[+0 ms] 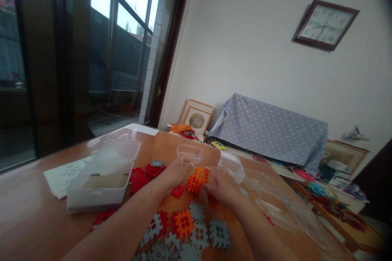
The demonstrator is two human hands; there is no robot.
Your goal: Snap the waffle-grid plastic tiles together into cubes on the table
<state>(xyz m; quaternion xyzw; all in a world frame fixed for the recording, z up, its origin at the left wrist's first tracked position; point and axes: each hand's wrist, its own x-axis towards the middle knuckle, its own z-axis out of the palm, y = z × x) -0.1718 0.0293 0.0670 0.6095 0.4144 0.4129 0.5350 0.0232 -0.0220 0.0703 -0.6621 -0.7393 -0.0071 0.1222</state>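
Between my two hands is a cluster of orange toothed building blocks (196, 180), raised above the tabletop or standing on it; I cannot tell which. My right hand (221, 184) grips the cluster from the right, with the thumb low and the fingers at its upper edge. My left hand (180, 170) is closed just left of it, fingers curled, and what they pinch is hidden. Below the hands lie an orange square piece (184, 222), several grey toothed pieces (199, 234) and a grey block (219, 233). Red pieces (139, 180) are heaped beyond my left forearm.
A translucent plastic box (96, 204) with its lid open stands on the left, beside a printed sheet (55, 177). Clear containers (232, 165) and clear plastic trays (278, 208) lie on the right. A cloth-covered object (269, 132) stands beyond the wooden table (33, 216).
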